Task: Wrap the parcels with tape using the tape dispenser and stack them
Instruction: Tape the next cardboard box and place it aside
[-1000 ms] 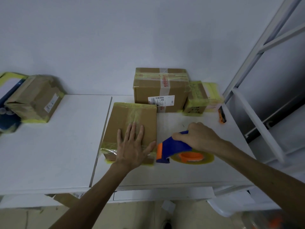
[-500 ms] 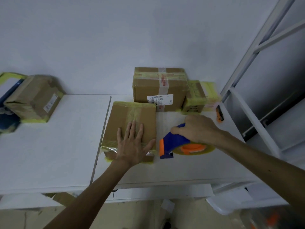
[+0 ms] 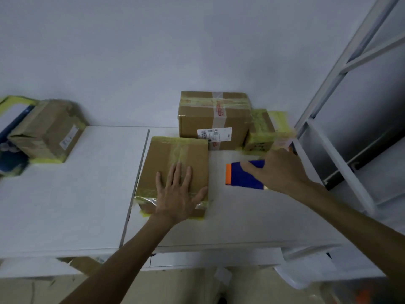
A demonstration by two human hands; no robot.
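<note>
- A taped parcel [image 3: 48, 132] lay at the far left of the desk [image 3: 76, 194], well apart from the work.
- The left hand [image 3: 177, 194] stayed flat on the near cardboard parcel [image 3: 175, 154], its fingers [image 3: 178, 172] straight and spread.
- The tape dispenser [image 3: 243, 175], a second earlier at that parcel's near right corner, had drawn away to the right. The right hand [image 3: 282, 170] was clenched around it.
- That taping pass looked finished, so another band or stacking seemed next.

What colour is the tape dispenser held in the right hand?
The tape dispenser is dark blue with an orange front edge, seen clearly in the head view.
</note>
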